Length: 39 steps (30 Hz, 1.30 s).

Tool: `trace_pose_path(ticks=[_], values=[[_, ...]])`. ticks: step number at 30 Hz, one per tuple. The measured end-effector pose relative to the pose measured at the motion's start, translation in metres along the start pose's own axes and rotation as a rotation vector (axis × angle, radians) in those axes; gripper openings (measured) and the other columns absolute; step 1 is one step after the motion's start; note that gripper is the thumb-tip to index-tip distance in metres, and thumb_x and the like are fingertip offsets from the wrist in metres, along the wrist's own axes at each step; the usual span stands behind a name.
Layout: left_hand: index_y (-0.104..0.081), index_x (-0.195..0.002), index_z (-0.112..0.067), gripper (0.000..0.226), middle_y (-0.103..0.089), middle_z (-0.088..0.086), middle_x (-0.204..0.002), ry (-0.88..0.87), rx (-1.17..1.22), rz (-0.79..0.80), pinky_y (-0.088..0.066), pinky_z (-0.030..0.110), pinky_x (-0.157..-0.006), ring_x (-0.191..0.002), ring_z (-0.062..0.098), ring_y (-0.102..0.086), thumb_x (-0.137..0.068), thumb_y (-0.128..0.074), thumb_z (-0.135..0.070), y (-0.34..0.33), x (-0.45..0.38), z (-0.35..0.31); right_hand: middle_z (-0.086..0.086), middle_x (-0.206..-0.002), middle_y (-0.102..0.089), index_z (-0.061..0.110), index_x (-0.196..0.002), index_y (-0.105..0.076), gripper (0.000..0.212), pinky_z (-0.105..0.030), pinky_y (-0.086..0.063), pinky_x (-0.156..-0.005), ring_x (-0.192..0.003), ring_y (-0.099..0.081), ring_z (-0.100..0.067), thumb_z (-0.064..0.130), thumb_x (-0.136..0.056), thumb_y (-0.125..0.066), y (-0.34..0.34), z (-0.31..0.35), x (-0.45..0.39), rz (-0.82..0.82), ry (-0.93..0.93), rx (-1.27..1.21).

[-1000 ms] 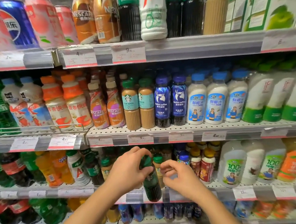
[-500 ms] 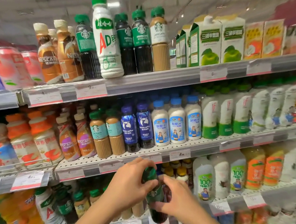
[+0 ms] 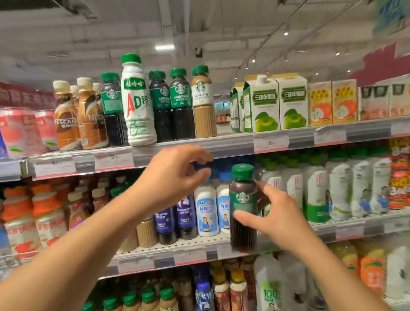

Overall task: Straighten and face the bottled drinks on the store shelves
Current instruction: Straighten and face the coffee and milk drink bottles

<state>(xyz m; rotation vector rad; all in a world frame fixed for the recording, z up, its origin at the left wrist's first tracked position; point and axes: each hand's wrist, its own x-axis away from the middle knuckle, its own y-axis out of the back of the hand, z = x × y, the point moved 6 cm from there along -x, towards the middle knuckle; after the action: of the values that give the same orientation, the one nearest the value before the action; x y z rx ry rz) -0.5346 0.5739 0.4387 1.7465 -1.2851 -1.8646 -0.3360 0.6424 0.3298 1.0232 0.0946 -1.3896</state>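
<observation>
My right hand (image 3: 281, 217) grips a dark Starbucks coffee bottle (image 3: 243, 208) with a green cap and label, held upright in front of the middle shelf. Raised just under the top shelf's edge (image 3: 198, 147), my left hand (image 3: 174, 181) has its fingers curled and apart and holds nothing. On that top shelf a tall white AD bottle (image 3: 135, 101) stands among three dark Starbucks bottles (image 3: 171, 106) and a beige latte bottle (image 3: 203, 103).
Nescafe bottles (image 3: 77, 117) and cans (image 3: 14, 132) fill the top shelf's left, juice cartons (image 3: 276, 102) its right. The middle shelf (image 3: 356, 226) holds rows of white, blue and orange bottles. More bottles crowd the shelf below.
The view has tilted upward. My right hand has lifted the Starbucks bottle from the lower shelf to middle-shelf height; my left hand let go of it and rose toward the top shelf.
</observation>
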Motion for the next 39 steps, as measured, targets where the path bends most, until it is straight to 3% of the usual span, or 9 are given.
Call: trace_pose_path(ticks=[2, 6, 11, 15, 19, 29, 32, 35, 39], values=[[-0.068, -0.12, -0.026, 0.028, -0.068, -0.009, -0.117, -0.019, -0.096, -0.05, -0.055, 0.037, -0.086, -0.088, 0.01, -0.067, -0.092, -0.068, -0.03, 0.021, -0.033, -0.004, 0.022, -0.092, -0.067, 0.041, -0.097, -0.06, 0.036, -0.027, -0.049, -0.074, -0.086, -0.06, 0.001, 0.053, -0.072, -0.084, 0.019, 0.008, -0.019, -0.011, 0.025, -0.017], [-0.06, -0.133, -0.022, 0.042, -0.061, 0.001, -0.136, 0.028, -0.262, -0.126, -0.049, 0.043, -0.101, -0.115, 0.023, -0.061, -0.092, -0.068, -0.025, 0.058, -0.104, -0.001, 0.016, -0.097, -0.07, 0.033, -0.102, -0.067, 0.043, -0.034, -0.053, -0.079, -0.092, -0.064, -0.008, 0.059, -0.072, -0.082, 0.043, 0.019, -0.05, -0.052, 0.062, -0.017], [-0.043, -0.148, -0.019, 0.061, -0.051, 0.009, -0.146, 0.142, -0.351, -0.163, -0.044, 0.047, -0.106, -0.128, 0.031, -0.052, -0.093, -0.066, -0.03, 0.077, -0.171, 0.011, 0.013, -0.091, -0.069, 0.028, -0.097, -0.066, 0.038, -0.024, -0.047, -0.067, -0.086, -0.063, -0.006, 0.052, -0.074, -0.085, 0.058, 0.026, -0.072, -0.035, 0.059, 0.012], [-0.038, -0.152, -0.02, 0.063, -0.055, 0.009, -0.142, 0.217, -0.341, -0.075, -0.051, 0.045, -0.1, -0.12, 0.029, -0.056, -0.094, -0.064, -0.028, 0.066, -0.199, 0.016, 0.017, -0.091, -0.067, 0.03, -0.098, -0.066, 0.038, -0.019, -0.046, -0.066, -0.084, -0.061, 0.0, 0.053, -0.073, -0.084, 0.064, 0.024, -0.076, -0.036, 0.05, 0.03], [-0.052, -0.137, -0.017, 0.043, -0.063, 0.008, -0.117, 0.272, -0.289, -0.015, -0.059, 0.042, -0.087, -0.099, 0.027, -0.063, -0.097, -0.06, -0.03, 0.056, -0.211, 0.02, 0.015, -0.091, -0.069, 0.031, -0.101, -0.067, 0.043, -0.028, -0.055, -0.074, -0.086, -0.063, -0.002, 0.057, -0.071, -0.083, 0.068, 0.019, -0.077, -0.038, 0.042, 0.041], [-0.061, -0.117, -0.02, 0.027, -0.067, -0.001, -0.111, 0.09, -0.06, -0.255, -0.058, 0.031, -0.08, -0.099, 0.018, -0.064, -0.094, -0.068, -0.032, 0.089, -0.18, -0.003, 0.016, -0.096, -0.068, 0.033, -0.102, -0.065, 0.039, -0.035, -0.056, -0.078, -0.09, -0.063, -0.005, 0.055, -0.075, -0.082, 0.075, 0.037, -0.099, -0.145, 0.095, -0.031], [-0.062, -0.114, -0.022, 0.022, -0.065, -0.006, -0.103, 0.07, 0.115, -0.402, -0.051, 0.018, -0.066, -0.09, 0.009, -0.064, -0.095, -0.067, -0.033, 0.114, -0.149, -0.009, 0.011, -0.098, -0.07, 0.026, -0.106, -0.067, 0.039, -0.034, -0.055, -0.075, -0.089, -0.064, -0.008, 0.051, -0.079, -0.08, 0.083, 0.058, -0.116, -0.257, 0.143, -0.093], [-0.062, -0.113, -0.026, 0.019, -0.066, -0.008, -0.099, 0.073, 0.264, -0.4, -0.058, 0.028, -0.07, -0.089, 0.009, -0.067, -0.095, -0.067, -0.031, 0.133, -0.117, -0.013, 0.007, -0.097, -0.069, 0.021, -0.108, -0.068, 0.039, -0.033, -0.051, -0.072, -0.089, -0.063, -0.013, 0.049, -0.082, -0.078, 0.086, 0.078, -0.139, -0.335, 0.158, -0.141], [-0.06, -0.115, -0.028, 0.021, -0.066, -0.006, -0.103, 0.106, 0.204, -0.323, -0.059, 0.032, -0.076, -0.092, 0.012, -0.068, -0.095, -0.066, -0.03, 0.137, -0.075, -0.005, 0.002, -0.101, -0.067, 0.018, -0.112, -0.066, 0.044, -0.03, -0.048, -0.07, -0.091, -0.062, -0.017, 0.048, -0.083, -0.078, 0.077, 0.094, -0.175, -0.309, 0.133, -0.166]])
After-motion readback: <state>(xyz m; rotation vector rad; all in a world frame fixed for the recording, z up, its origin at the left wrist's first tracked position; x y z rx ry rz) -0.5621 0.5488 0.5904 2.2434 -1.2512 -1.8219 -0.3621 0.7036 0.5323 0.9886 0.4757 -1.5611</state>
